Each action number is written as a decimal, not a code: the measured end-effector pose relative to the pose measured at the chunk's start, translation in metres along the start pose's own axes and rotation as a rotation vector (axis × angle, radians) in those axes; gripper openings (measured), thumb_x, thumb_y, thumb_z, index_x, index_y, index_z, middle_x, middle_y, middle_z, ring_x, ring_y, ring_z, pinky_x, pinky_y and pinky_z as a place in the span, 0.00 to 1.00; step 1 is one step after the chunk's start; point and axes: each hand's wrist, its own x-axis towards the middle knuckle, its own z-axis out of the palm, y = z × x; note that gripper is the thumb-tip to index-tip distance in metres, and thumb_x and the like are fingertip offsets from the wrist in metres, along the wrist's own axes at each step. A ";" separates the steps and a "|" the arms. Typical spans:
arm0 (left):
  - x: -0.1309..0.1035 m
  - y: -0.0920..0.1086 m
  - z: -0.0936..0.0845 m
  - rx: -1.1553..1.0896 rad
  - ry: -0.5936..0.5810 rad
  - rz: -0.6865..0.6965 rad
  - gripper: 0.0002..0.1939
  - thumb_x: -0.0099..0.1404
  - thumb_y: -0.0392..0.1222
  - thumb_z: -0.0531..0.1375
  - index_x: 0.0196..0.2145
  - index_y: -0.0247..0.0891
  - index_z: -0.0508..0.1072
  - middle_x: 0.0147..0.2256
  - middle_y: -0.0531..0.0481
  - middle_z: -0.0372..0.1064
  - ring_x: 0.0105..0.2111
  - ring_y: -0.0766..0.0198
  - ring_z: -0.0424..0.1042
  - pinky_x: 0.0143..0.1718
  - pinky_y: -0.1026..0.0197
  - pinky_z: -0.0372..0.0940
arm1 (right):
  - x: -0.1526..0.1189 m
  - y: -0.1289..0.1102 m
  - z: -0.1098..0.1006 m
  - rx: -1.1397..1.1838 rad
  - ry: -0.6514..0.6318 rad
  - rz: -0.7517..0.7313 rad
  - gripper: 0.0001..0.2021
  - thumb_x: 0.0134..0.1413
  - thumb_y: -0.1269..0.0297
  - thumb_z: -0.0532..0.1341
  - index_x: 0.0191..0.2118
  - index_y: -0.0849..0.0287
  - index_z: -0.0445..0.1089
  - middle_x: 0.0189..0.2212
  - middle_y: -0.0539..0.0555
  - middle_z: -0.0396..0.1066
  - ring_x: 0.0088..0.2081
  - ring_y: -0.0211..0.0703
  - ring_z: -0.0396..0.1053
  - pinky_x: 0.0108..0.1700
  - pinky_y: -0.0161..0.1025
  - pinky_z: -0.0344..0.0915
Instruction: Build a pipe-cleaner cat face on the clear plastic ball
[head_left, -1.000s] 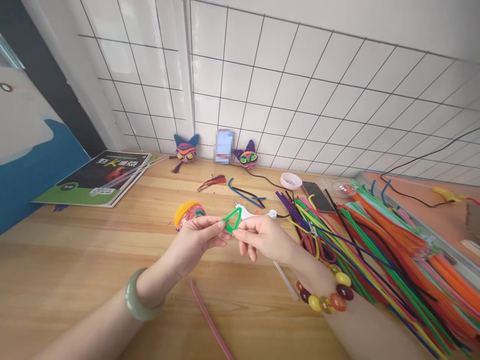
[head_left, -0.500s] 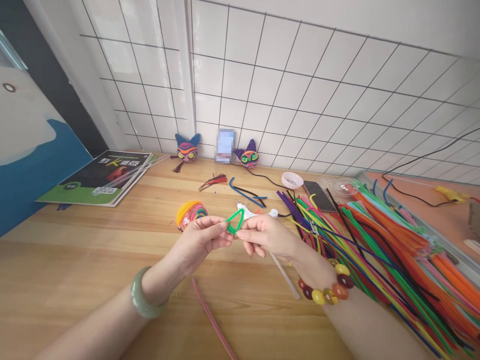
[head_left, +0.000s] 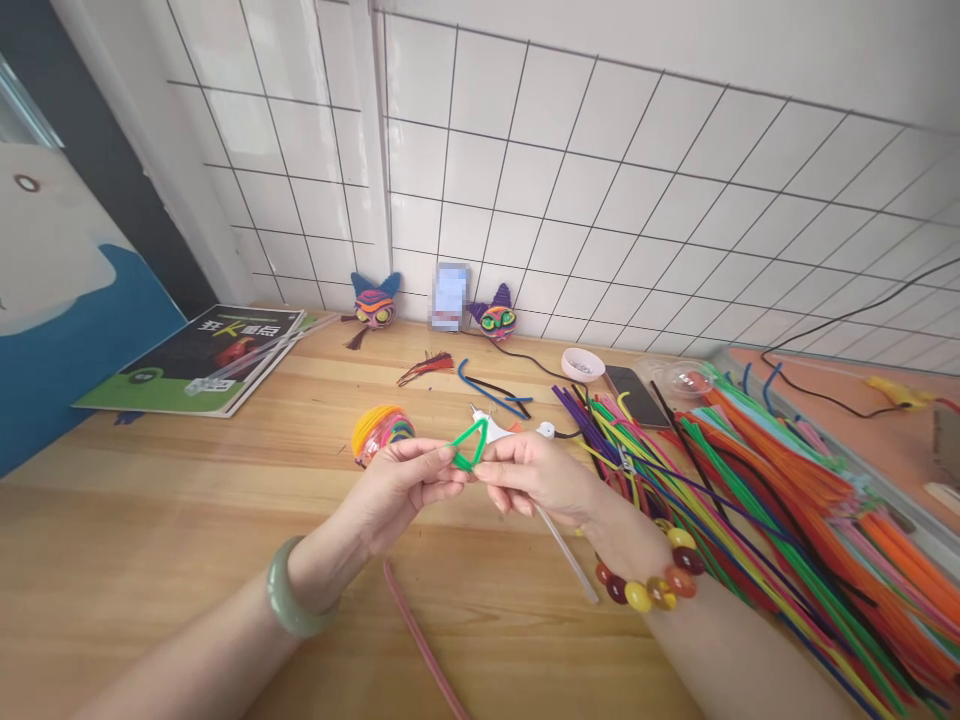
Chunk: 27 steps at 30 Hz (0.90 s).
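Observation:
A green pipe cleaner [head_left: 471, 443] bent into a small triangle is held between both hands above the wooden table. My left hand [head_left: 409, 478] pinches its left corner between thumb and fingers. At its lower right corner, my right hand [head_left: 529, 474] grips it the same way. Just behind my left hand sits a round ball [head_left: 381, 428] with a yellow-orange wound top and multicoloured coils. A white glue gun [head_left: 493, 428] lies behind my right hand, partly hidden by it, and a clear glue stick [head_left: 568, 553] lies to the right.
Several coloured pipe cleaners [head_left: 750, 490] cover the right side. A pink strip [head_left: 422, 635] lies in front. Two decorated cat heads, the left one blue-eared [head_left: 375, 303], stand by the wall around a small screen [head_left: 450, 297]. Further are a bowl [head_left: 583, 364], phone [head_left: 636, 396] and book [head_left: 202, 360].
The view has shifted very slightly. Both hands keep their hold on the green triangle, with hardly any visible movement.

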 end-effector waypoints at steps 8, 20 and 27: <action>0.001 -0.002 -0.001 -0.041 -0.004 0.006 0.04 0.54 0.37 0.66 0.28 0.33 0.78 0.25 0.47 0.77 0.26 0.68 0.75 0.32 0.69 0.71 | 0.002 0.003 -0.002 -0.073 0.030 -0.050 0.14 0.53 0.58 0.59 0.23 0.63 0.65 0.16 0.47 0.67 0.12 0.25 0.54 0.16 0.26 0.48; 0.003 -0.004 -0.002 -0.046 0.060 0.036 0.04 0.52 0.36 0.67 0.27 0.32 0.77 0.23 0.48 0.76 0.24 0.68 0.75 0.30 0.68 0.71 | 0.002 0.006 0.004 -0.224 0.126 -0.140 0.11 0.57 0.61 0.55 0.28 0.62 0.66 0.19 0.48 0.69 0.14 0.27 0.62 0.20 0.26 0.57; 0.002 -0.003 -0.001 -0.043 0.054 0.058 0.04 0.53 0.36 0.66 0.27 0.32 0.77 0.21 0.49 0.75 0.22 0.68 0.74 0.28 0.69 0.70 | 0.001 0.005 0.002 -0.196 0.060 -0.168 0.13 0.57 0.60 0.55 0.26 0.62 0.65 0.20 0.48 0.69 0.14 0.26 0.60 0.20 0.26 0.55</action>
